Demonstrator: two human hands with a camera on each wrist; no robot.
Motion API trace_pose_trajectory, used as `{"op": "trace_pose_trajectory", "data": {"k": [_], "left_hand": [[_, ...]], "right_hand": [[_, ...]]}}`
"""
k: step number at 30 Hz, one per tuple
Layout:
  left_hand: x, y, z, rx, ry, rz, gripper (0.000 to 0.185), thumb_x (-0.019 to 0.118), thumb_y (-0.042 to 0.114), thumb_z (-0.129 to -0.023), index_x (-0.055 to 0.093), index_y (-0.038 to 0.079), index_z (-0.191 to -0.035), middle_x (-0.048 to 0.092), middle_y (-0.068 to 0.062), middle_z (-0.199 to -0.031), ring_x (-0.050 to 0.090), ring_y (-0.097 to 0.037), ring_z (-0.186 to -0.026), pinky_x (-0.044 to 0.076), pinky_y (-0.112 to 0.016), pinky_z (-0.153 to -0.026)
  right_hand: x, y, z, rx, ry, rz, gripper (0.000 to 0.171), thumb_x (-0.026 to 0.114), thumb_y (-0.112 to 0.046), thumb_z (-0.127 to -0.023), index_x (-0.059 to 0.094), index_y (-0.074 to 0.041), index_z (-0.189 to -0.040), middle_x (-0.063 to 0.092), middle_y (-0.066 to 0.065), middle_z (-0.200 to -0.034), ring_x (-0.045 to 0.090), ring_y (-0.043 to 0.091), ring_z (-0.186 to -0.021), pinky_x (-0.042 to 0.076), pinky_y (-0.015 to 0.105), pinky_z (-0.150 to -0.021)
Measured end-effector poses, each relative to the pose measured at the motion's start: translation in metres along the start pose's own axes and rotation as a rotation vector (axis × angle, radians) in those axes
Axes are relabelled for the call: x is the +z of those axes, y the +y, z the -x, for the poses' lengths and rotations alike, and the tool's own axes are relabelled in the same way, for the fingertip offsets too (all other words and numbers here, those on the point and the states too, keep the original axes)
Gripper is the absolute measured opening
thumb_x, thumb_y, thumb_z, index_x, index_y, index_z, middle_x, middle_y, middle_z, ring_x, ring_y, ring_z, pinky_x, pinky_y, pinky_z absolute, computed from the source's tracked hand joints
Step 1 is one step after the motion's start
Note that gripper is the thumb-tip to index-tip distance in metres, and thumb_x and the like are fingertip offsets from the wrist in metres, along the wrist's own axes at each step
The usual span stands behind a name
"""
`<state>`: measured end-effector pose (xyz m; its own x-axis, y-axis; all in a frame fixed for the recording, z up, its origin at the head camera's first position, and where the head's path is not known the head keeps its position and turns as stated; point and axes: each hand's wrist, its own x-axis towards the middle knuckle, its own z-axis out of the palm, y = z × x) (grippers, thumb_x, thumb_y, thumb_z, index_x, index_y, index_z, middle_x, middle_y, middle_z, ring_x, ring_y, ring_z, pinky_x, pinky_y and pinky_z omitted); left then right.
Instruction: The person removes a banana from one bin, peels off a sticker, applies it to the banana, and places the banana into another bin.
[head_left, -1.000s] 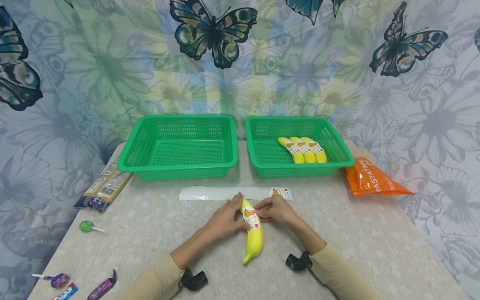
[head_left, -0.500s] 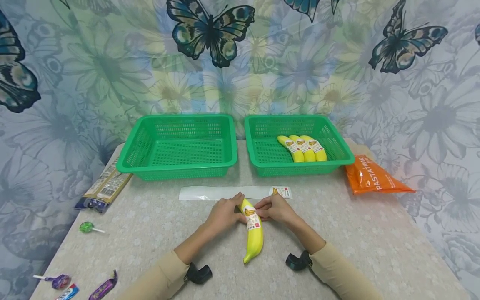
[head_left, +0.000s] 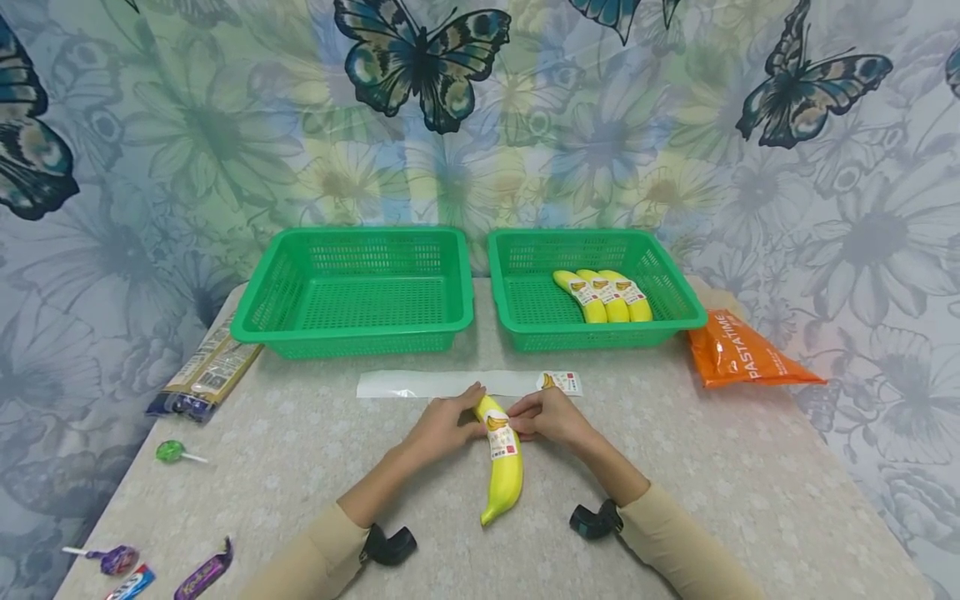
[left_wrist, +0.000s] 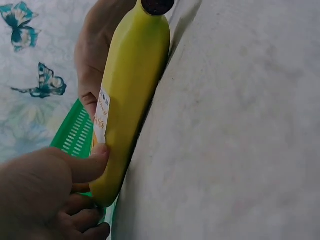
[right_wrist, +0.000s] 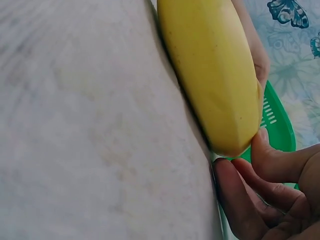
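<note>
A yellow banana [head_left: 501,483] lies on the table in front of me, its tip pointing towards me. On its upper side sits a white label [head_left: 502,442] with a banana picture. My left hand [head_left: 442,427] grips the far end, with the thumb on the label's edge in the left wrist view. From the other side, the curled fingers and thumb of my right hand [head_left: 553,417] hold the banana near the label. Just beyond both hands, a pale backing strip [head_left: 427,384] carries another banana label [head_left: 560,382] at its right end.
Two green baskets stand at the back; the left basket [head_left: 352,340] is bare inside, and the right basket [head_left: 592,335] holds three labelled bananas [head_left: 617,310]. An orange pasta bag [head_left: 750,350], a gold packet [head_left: 210,371], lollipops [head_left: 171,451] and wrapped sweets [head_left: 202,577] lie at the sides.
The left thumb has drawn back from over the label to its edge, leaving more of the label visible. The right hand stays almost still, and the banana has barely shifted.
</note>
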<state>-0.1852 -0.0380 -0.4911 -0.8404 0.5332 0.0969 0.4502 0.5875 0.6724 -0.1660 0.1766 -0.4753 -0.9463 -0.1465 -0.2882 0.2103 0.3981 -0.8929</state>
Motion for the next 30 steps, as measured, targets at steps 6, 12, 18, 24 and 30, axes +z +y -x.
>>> {"op": "trace_pose_trajectory", "data": {"k": [6, 12, 18, 24, 30], "left_hand": [[-0.004, -0.001, 0.017, -0.006, -0.060, 0.043, 0.085, 0.068, 0.037, -0.090, 0.025, -0.002, -0.152, 0.019, -0.017, -0.161, 0.023, -0.034, -0.148, 0.024, -0.052, -0.120], [-0.001, 0.003, 0.027, -0.010, -0.159, 0.027, 0.112, 0.070, 0.058, -0.081, 0.010, -0.001, -0.155, 0.003, -0.017, -0.164, 0.006, -0.029, -0.152, 0.009, -0.049, -0.124], [0.004, 0.004, 0.029, -0.005, -0.173, -0.034, 0.117, 0.070, 0.065, -0.076, 0.012, 0.000, -0.155, 0.004, -0.017, -0.164, 0.006, -0.028, -0.153, 0.009, -0.050, -0.124], [0.005, 0.004, 0.027, -0.013, -0.167, -0.040, 0.118, 0.070, 0.066, -0.075, 0.012, 0.001, -0.155, 0.004, -0.014, -0.164, 0.006, -0.025, -0.153, 0.010, -0.049, -0.125], [0.005, 0.003, 0.027, -0.008, -0.173, -0.056, 0.118, 0.069, 0.067, -0.076, 0.012, 0.001, -0.155, 0.004, -0.012, -0.164, 0.007, -0.023, -0.153, 0.009, -0.047, -0.125]], "right_hand": [[-0.002, 0.001, 0.000, -0.019, -0.027, 0.015, 0.021, 0.072, -0.002, -0.085, 0.071, 0.008, -0.104, 0.073, 0.019, -0.095, 0.072, 0.018, -0.077, 0.062, 0.032, -0.070], [-0.004, 0.000, 0.000, -0.039, -0.052, 0.018, 0.024, 0.072, -0.005, -0.086, 0.071, 0.007, -0.106, 0.073, 0.020, -0.099, 0.072, 0.017, -0.079, 0.062, 0.031, -0.072], [-0.005, -0.002, 0.002, -0.049, -0.095, 0.020, 0.025, 0.071, -0.009, -0.088, 0.070, 0.005, -0.109, 0.072, 0.018, -0.103, 0.072, 0.016, -0.083, 0.061, 0.031, -0.075], [-0.005, -0.007, 0.008, -0.089, -0.062, 0.109, 0.025, 0.073, -0.016, -0.087, 0.072, 0.000, -0.107, 0.073, 0.013, -0.102, 0.070, 0.014, -0.083, 0.061, 0.029, -0.073], [0.005, -0.017, 0.019, -0.114, 0.055, 0.311, 0.035, 0.079, -0.028, -0.081, 0.073, -0.006, -0.108, 0.075, 0.005, -0.098, 0.068, 0.011, -0.082, 0.054, 0.023, -0.066]]}}
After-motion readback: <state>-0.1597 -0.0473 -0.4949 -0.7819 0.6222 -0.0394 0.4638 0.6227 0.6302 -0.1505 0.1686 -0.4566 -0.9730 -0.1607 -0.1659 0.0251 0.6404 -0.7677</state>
